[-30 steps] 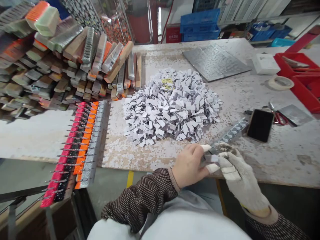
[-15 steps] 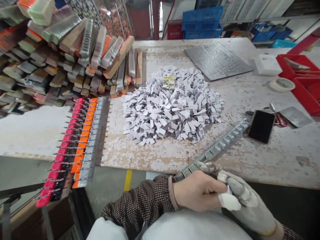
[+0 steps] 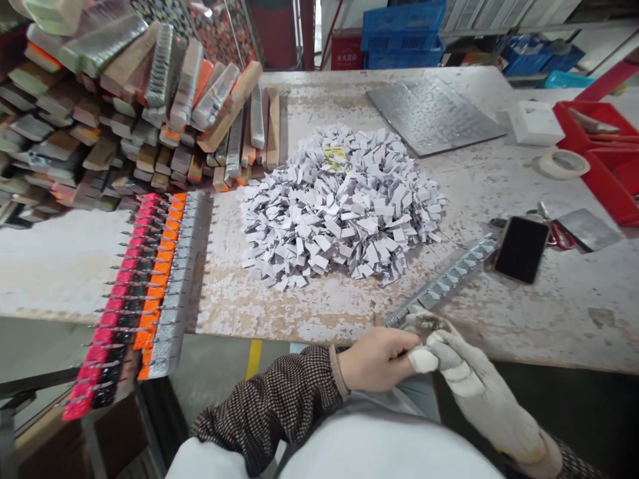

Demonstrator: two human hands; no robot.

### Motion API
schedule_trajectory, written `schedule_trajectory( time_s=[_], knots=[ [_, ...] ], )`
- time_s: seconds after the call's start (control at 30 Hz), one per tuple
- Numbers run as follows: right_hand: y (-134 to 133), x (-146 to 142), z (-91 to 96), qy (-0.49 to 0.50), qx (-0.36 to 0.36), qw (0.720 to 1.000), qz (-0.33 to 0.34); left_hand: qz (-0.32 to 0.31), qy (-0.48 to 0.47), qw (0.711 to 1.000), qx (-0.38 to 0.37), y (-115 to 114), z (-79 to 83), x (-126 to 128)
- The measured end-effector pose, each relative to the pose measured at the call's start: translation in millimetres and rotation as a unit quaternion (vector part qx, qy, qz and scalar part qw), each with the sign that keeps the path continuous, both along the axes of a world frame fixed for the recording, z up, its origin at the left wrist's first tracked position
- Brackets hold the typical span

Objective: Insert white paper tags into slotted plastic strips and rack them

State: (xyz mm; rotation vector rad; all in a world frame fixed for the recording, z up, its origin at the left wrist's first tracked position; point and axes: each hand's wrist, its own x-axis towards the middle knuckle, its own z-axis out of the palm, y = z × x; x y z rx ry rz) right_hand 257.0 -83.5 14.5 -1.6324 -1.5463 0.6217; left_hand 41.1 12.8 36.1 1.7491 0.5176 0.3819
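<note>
Bare left hand (image 3: 379, 359), fingertip taped white, pinched shut beside glove; whatever it pinches is hidden. Gloved right hand (image 3: 474, 379) curled over near end of long grey glittery segmented strip (image 3: 449, 279). Strip lies on worn white tabletop (image 3: 549, 319), running away rightward to black phone (image 3: 522, 248). White paper-tag heap (image 3: 339, 206) beyond hands. Step, likely: working strip's end segment. That calls for steady hold, fine pinch.

The near end of the long silver glittery strip (image 3: 446, 283) is hidden between the bare left hand (image 3: 377, 359) and the white-gloved right hand (image 3: 479, 386). The stack of colour-tipped wooden blocks (image 3: 74, 120) runs off the left edge. The print on the small yellow label (image 3: 334, 155) is too small to read.
</note>
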Motion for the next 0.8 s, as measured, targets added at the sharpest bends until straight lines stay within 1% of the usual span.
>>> schedule_trajectory(
  time_s=[0.03,0.07,0.1,0.13,0.2,0.23,0.27,0.3,0.37,0.43,0.53,0.67,0.73,0.8],
  knots=[
    [9.1,5.1,1.9,-0.028,0.017,0.999,0.006,0.024,0.038,0.998,0.047,0.5,-1.8,-1.2],
    [20.1,10.9,4.6,-0.062,0.047,0.997,0.009,0.053,0.082,0.99,0.103,0.7,-4.0,-2.6],
    [32.0,16.9,7.3,-0.138,0.093,0.986,0.008,0.081,0.127,0.976,0.159,0.7,-6.7,-4.2],
    [43.7,22.6,9.7,-0.223,0.134,0.966,0.009,0.101,0.168,0.959,0.206,0.2,-9.9,-6.0],
    [62.9,30.6,12.1,-0.374,0.177,0.91,0.034,0.113,0.226,0.931,0.265,-2.1,-17.8,-9.2],
    [69.5,32.5,12.0,-0.424,0.181,0.886,0.053,0.109,0.244,0.923,0.277,-3.7,-22.2,-10.4],
    [74.1,33.0,11.1,-0.457,0.178,0.868,0.072,0.1,0.255,0.92,0.282,-5.5,-26.6,-11.2],
    [77.1,32.3,9.7,-0.476,0.173,0.858,0.089,0.092,0.261,0.919,0.281,-7.1,-30.7,-11.6],
    [79.7,29.1,6.0,-0.485,0.163,0.853,0.102,0.09,0.261,0.922,0.27,-9.3,-36.9,-11.6],
    [80.7,26.2,2.0,-0.482,0.155,0.856,0.105,0.093,0.254,0.927,0.259,-9.8,-40.0,-11.2],
    [83.1,26.5,-3.3,-0.481,0.151,0.857,0.108,0.091,0.244,0.932,0.252,-8.8,-40.6,-10.8],
    [88.0,37.0,-5.1,-0.486,0.177,0.847,0.124,0.094,0.242,0.932,0.255,-8.2,-39.8,-7.6],
    [89.3,44.1,-2.1,-0.476,0.197,0.85,0.11,0.099,0.256,0.926,0.261,-5.5,-36.9,-2.8],
    [87.8,49.6,3.6,-0.451,0.217,0.863,0.068,0.099,0.27,0.915,0.284,3.0,-30.1,5.1]
  ],
)
